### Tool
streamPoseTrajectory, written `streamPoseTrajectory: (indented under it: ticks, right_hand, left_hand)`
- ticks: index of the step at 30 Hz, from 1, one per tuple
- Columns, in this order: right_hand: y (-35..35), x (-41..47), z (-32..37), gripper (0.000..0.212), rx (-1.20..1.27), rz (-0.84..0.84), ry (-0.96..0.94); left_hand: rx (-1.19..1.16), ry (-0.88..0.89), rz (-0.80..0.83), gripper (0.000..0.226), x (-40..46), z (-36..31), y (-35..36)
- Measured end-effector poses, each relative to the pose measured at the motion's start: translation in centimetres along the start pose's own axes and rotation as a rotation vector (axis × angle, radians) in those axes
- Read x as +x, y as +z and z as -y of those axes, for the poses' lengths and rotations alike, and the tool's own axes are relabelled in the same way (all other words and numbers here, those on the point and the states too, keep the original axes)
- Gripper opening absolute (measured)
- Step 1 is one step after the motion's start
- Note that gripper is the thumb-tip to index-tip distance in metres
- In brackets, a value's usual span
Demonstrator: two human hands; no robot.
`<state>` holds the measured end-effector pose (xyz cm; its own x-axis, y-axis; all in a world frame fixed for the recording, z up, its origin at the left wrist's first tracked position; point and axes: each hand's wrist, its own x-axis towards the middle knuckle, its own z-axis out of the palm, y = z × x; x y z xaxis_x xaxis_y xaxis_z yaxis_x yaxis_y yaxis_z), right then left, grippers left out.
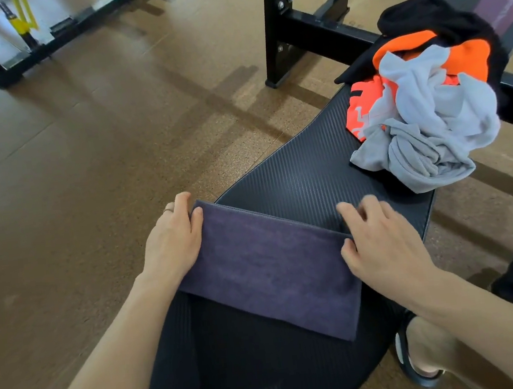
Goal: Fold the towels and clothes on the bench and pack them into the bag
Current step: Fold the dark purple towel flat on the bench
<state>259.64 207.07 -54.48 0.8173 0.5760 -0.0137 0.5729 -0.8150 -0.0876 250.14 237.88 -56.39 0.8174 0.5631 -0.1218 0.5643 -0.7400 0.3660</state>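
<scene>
purple towel folded flat on black bench, lower centre of frame | left hand pinches its upper-left corner, thumb on top | right hand at its upper-right corner, fingers loosely curled, thumb on the edge | heap of clothes on bench, upper right

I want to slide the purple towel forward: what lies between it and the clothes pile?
Only bare bench between the towel and the pile, per the head view.

A black metal frame stands on the brown floor. A yellow bar is far back.
</scene>
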Motion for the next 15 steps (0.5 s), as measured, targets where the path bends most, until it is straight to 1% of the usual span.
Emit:
streamPoseTrajectory:
  ticks: [1,3,5,6,7,9,10,12,15]
  right_hand:
    - [0.0,-0.1,0.3,0.048,0.017,-0.072,-0.091]
    - [0.0,-0.6,1.3,0.054,0.082,-0.112,-0.274]
    - [0.9,-1.3,1.9,0.054,0.079,-0.007,-0.348]
    - [1.6,-1.6,1.9,0.055,0.058,0.065,-0.336]
    - [2.3,-1.8,1.7,0.057,0.040,0.123,-0.318]
    - [3.6,-2.0,0.9,0.059,0.028,0.177,-0.308]
    - [3.8,-2.0,0.5,0.060,0.028,0.194,-0.308]
    - [3.9,-2.2,0.2,0.062,0.032,0.198,-0.294]
    - [3.5,-3.4,0.5,0.065,0.033,0.215,-0.256]
  left_hand:
    - [0.077,0.042,-0.040,0.046,-0.3,-0.3,-0.4]
    - [0.214,0.172,-0.125,0.056,-1.5,-1.5,-1.0]
    - [0.277,0.322,-0.166,0.058,-3.5,-3.4,-0.6]
    - [0.283,0.388,-0.136,0.059,-4.8,-4.3,0.2]
    - [0.285,0.436,-0.060,0.062,-6.2,-5.1,1.3]
    - [0.328,0.468,0.105,0.067,-8.4,-5.9,3.7]
    - [0.353,0.469,0.135,0.069,-8.8,-5.7,4.7]
    - [0.371,0.466,0.121,0.068,-9.0,-5.1,5.5]
    - [0.412,0.469,0.088,0.069,-10.0,-4.9,4.8]
